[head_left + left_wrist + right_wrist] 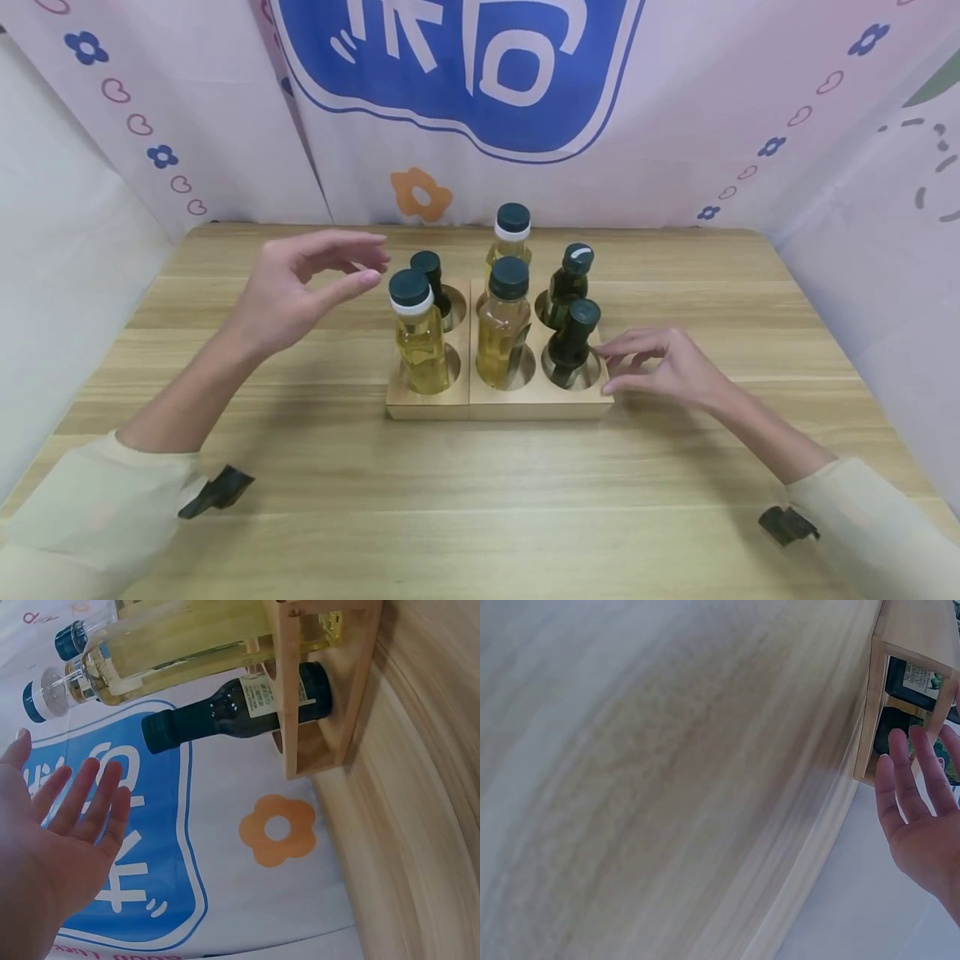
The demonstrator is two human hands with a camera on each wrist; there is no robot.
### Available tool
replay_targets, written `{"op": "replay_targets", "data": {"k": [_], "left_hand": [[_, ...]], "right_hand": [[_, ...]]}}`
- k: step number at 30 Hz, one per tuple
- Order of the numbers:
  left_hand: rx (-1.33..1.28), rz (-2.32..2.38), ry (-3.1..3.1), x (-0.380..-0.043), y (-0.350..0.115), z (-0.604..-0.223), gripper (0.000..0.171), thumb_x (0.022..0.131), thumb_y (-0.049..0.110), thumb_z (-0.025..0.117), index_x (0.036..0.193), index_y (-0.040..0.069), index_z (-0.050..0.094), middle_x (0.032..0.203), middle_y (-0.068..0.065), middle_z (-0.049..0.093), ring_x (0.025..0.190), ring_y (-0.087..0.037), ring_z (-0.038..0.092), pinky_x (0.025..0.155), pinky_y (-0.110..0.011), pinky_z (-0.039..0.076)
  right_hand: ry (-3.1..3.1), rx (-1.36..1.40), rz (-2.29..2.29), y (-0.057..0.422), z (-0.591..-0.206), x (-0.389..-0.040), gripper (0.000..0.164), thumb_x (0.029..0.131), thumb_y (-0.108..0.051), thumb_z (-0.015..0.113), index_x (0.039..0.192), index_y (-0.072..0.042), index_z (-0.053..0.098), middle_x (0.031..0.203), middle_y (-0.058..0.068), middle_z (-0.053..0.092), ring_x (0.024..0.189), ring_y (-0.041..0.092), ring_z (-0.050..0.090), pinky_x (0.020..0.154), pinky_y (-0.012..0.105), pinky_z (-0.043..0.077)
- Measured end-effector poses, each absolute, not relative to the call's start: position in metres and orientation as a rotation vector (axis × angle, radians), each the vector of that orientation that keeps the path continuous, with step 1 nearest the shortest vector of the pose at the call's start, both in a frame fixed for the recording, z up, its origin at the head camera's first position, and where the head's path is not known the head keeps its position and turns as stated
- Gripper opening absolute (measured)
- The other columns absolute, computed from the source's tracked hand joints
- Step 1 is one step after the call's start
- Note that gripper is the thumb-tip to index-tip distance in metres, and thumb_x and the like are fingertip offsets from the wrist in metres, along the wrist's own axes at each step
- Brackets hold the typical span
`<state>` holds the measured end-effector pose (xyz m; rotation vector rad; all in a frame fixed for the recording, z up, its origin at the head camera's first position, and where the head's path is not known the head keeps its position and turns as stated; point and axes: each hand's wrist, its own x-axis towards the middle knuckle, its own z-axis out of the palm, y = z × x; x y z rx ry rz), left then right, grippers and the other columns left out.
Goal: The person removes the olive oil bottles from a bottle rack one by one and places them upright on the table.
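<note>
A wooden bottle rack (pixel 540 410) stands on the table, a seam dividing its top. In its left part are a clear bottle of yellow oil (pixel 424 350) in front and a dark bottle (pixel 247 701) behind. The middle holds two more yellow-oil bottles, the front one (pixel 501 325) with a dark green cap. Two dark bottles stand at the right, one in front (pixel 572 342) and one behind (pixel 567 283). My left hand (pixel 292 287) hovers left of the rack, fingers loosely bent, holding nothing. My right hand (pixel 667 367) has its fingertips right at the rack's right side.
The wood-grain table (pixel 480 500) reaches back to a white cloth backdrop (pixel 600 196) with a blue printed sign and an orange flower (pixel 422 195). White walls flank both sides. Dark devices hang by both sleeves, one (pixel 217 492) at the left.
</note>
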<state>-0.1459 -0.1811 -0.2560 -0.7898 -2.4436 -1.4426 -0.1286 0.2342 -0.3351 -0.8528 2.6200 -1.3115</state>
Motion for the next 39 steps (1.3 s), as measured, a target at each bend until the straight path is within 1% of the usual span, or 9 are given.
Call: {"op": "replay_targets", "data": {"k": [5, 8, 12, 16, 19, 24, 27, 33, 39], "left_hand": [[-0.987, -1.678, -2.294, -0.15, -0.175, -0.256, 0.036, 0.082, -0.006, 0.069, 0.118, 0.0, 0.064, 0.108, -0.013, 0.069, 0.097, -0.023, 0.065, 0.083, -0.024, 0.053], [-1.101, -1.783, -2.203, -0.152, -0.172, -0.256, 0.04, 0.078, -0.011, 0.07, 0.117, -0.006, 0.062, 0.11, -0.015, 0.068, 0.1, -0.023, 0.064, 0.085, -0.027, 0.053], [-1.165, -1.795, -2.222, -0.153, -0.167, -0.256, 0.044, 0.075, -0.011, 0.073, 0.117, -0.006, 0.062, 0.111, -0.014, 0.067, 0.1, -0.022, 0.063, 0.09, -0.028, 0.051], [-1.19, -1.793, -2.257, -0.155, -0.165, -0.256, 0.044, 0.073, -0.01, 0.076, 0.115, -0.005, 0.064, 0.111, -0.012, 0.068, 0.098, -0.023, 0.063, 0.095, -0.028, 0.049], [-1.213, -1.824, -2.241, -0.156, -0.163, -0.258, 0.044, 0.071, -0.013, 0.076, 0.113, -0.005, 0.065, 0.112, -0.013, 0.068, 0.103, -0.024, 0.063, 0.097, -0.031, 0.048], [-1.259, -1.931, -2.176, -0.157, -0.161, -0.259, 0.047, 0.07, -0.02, 0.072, 0.115, -0.01, 0.062, 0.111, -0.021, 0.066, 0.112, -0.032, 0.059, 0.099, -0.039, 0.046], [-1.275, -1.969, -2.152, -0.157, -0.16, -0.259, 0.044, 0.071, -0.02, 0.072, 0.113, -0.012, 0.062, 0.11, -0.021, 0.067, 0.11, -0.034, 0.06, 0.098, -0.04, 0.046], [-1.289, -1.983, -2.137, -0.156, -0.16, -0.258, 0.037, 0.074, -0.015, 0.072, 0.11, -0.01, 0.065, 0.11, -0.016, 0.068, 0.106, -0.027, 0.063, 0.09, -0.033, 0.052], [-1.255, -1.945, -2.139, -0.154, -0.159, -0.256, 0.036, 0.072, -0.015, 0.074, 0.107, -0.011, 0.066, 0.107, -0.015, 0.069, 0.104, -0.027, 0.064, 0.09, -0.034, 0.052]], "right_hand": [[2.602, -0.84, -1.334, 0.235, -0.337, -0.129, 0.041, 0.066, -0.005, 0.085, 0.103, 0.005, 0.07, 0.097, 0.014, 0.071, 0.082, 0.032, 0.066, 0.069, 0.04, 0.058], [2.588, -0.824, -1.35, 0.236, -0.338, -0.13, 0.041, 0.066, -0.005, 0.085, 0.103, 0.005, 0.07, 0.096, 0.013, 0.071, 0.081, 0.031, 0.066, 0.069, 0.039, 0.058], [2.57, -0.819, -1.377, 0.237, -0.339, -0.131, 0.041, 0.066, -0.004, 0.085, 0.103, 0.005, 0.069, 0.095, 0.012, 0.072, 0.081, 0.033, 0.066, 0.068, 0.035, 0.059], [2.562, -0.833, -1.392, 0.237, -0.34, -0.131, 0.041, 0.066, -0.003, 0.084, 0.103, 0.005, 0.069, 0.095, 0.013, 0.072, 0.082, 0.034, 0.066, 0.067, 0.033, 0.059], [2.566, -0.812, -1.387, 0.237, -0.34, -0.131, 0.041, 0.066, -0.004, 0.084, 0.104, 0.005, 0.069, 0.095, 0.013, 0.072, 0.082, 0.033, 0.066, 0.068, 0.032, 0.059], [2.572, -0.788, -1.378, 0.236, -0.339, -0.131, 0.041, 0.067, -0.005, 0.084, 0.104, 0.005, 0.069, 0.096, 0.013, 0.072, 0.083, 0.032, 0.066, 0.068, 0.032, 0.058], [2.57, -0.784, -1.381, 0.236, -0.339, -0.13, 0.041, 0.067, -0.005, 0.084, 0.104, 0.005, 0.069, 0.096, 0.013, 0.072, 0.084, 0.032, 0.066, 0.068, 0.032, 0.058], [2.569, -0.783, -1.386, 0.236, -0.34, -0.13, 0.041, 0.067, -0.004, 0.084, 0.104, 0.005, 0.069, 0.096, 0.014, 0.071, 0.083, 0.034, 0.066, 0.068, 0.033, 0.059], [2.559, -0.749, -1.398, 0.234, -0.338, -0.129, 0.041, 0.067, -0.004, 0.084, 0.105, 0.004, 0.069, 0.096, 0.013, 0.071, 0.083, 0.035, 0.066, 0.068, 0.033, 0.058]]}}
